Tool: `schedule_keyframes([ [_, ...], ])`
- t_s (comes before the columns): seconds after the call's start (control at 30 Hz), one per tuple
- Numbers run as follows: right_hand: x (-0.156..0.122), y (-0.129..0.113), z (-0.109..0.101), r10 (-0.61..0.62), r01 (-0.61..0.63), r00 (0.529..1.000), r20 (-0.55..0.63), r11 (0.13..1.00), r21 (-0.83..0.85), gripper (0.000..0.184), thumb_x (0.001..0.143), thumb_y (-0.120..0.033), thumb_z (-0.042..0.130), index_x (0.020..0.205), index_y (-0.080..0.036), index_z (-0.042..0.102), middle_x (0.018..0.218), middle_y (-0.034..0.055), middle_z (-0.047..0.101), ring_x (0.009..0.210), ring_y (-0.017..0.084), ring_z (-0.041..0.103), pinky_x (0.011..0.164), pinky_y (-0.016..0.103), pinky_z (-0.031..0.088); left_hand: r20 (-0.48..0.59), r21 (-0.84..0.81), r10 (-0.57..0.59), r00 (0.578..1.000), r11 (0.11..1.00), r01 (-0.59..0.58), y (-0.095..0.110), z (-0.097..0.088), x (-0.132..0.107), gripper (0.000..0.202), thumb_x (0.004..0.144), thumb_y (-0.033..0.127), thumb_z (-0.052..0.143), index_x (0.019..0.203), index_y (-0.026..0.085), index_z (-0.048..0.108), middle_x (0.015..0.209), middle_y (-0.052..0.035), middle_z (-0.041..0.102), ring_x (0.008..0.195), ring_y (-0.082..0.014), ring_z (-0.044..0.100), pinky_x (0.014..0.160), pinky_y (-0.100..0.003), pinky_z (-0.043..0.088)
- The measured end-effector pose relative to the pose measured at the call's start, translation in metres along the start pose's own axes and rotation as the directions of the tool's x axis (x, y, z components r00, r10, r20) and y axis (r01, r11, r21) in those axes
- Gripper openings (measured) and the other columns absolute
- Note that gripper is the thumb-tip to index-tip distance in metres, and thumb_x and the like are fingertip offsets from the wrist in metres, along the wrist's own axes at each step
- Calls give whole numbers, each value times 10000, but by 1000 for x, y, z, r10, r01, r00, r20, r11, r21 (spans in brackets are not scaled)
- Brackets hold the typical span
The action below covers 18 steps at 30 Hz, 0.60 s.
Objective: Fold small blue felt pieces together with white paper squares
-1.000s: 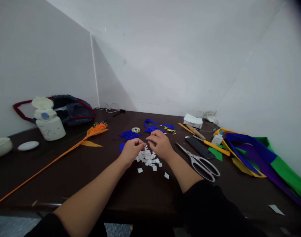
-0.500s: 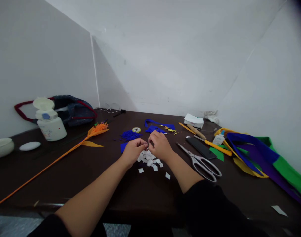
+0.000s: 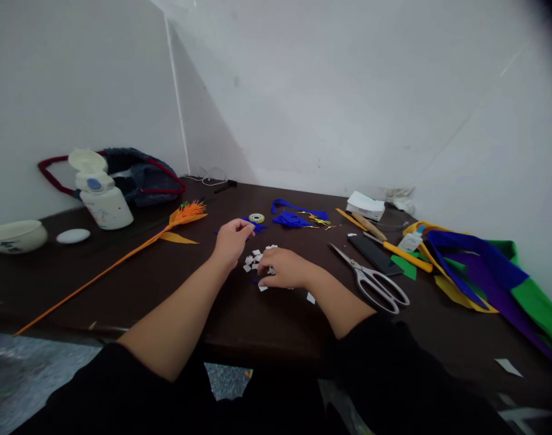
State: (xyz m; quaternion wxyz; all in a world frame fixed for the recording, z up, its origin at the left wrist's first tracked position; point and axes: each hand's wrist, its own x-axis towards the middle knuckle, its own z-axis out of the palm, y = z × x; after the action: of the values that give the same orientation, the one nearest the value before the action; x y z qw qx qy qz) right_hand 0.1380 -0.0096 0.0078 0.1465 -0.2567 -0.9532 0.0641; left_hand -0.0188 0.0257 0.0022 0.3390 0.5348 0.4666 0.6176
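My left hand [image 3: 232,243] is at the near edge of a heap of thin blue strips [image 3: 259,228], with thumb and forefinger closed together. Whether a strip is between them is hidden. Over a scatter of small white paper squares [image 3: 249,261] hovers my right hand [image 3: 285,268], its fingers curved and thumb apart from them. A small blue bit shows by the thumb tip. Just behind the blue strips lies a round spool [image 3: 256,218] with a yellow-green rim.
To the right lie scissors [image 3: 371,281], a black phone [image 3: 374,255], a yellow-handled tool [image 3: 407,257], a glue bottle [image 3: 412,240] and coloured felt [image 3: 479,272]. An orange paper flower [image 3: 167,228], a bottle [image 3: 106,202] and a bowl [image 3: 20,237] are left. Blue pieces [image 3: 292,219] lie behind.
My hands, earlier together above the white squares, have come apart. The left went toward the blue strips and the right lowered over the squares. The view has shifted slightly.
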Motion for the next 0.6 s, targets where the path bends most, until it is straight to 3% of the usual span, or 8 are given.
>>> schedule_keyframes([
  [0.1,9,-11,14,18,-22,999,-31,990,-136,199,652,-346,620,759,-178,631,784,49,585,752,169,509,650,276,348,-15,-35,-17,1000,999,16,3,0,-1,154,600,291,591,609,140,561,542,19,545,557,-101,490,610,-235,397],
  [0.23,17,-13,27,37,-48,998,-48,968,-246,86,665,-248,585,709,-184,622,757,50,597,756,183,520,628,281,329,-6,-43,-22,1000,999,22,4,0,-1,156,594,289,600,610,137,567,546,15,553,564,-101,493,609,-232,396],
  [0.43,12,3,21,190,-193,980,-52,980,-59,161,697,-292,559,832,-210,590,789,4,608,727,137,525,591,234,327,-50,-112,-28,998,993,22,3,-2,2,151,619,281,575,655,134,580,548,18,545,548,-89,486,587,-216,389],
  [0.5,10,3,18,151,-151,988,-10,988,-33,226,663,-302,598,871,-212,583,788,-1,609,757,140,521,632,235,338,-56,-121,-38,998,992,31,3,-2,2,150,612,278,581,647,132,578,540,17,542,542,-89,485,582,-215,388],
  [0.6,11,-3,20,95,-92,995,26,991,-96,166,655,-228,588,819,-205,604,788,16,607,794,157,517,687,256,341,-50,-125,-44,998,991,38,2,-1,3,155,599,280,594,639,131,576,537,13,545,543,-93,488,579,-218,387],
])
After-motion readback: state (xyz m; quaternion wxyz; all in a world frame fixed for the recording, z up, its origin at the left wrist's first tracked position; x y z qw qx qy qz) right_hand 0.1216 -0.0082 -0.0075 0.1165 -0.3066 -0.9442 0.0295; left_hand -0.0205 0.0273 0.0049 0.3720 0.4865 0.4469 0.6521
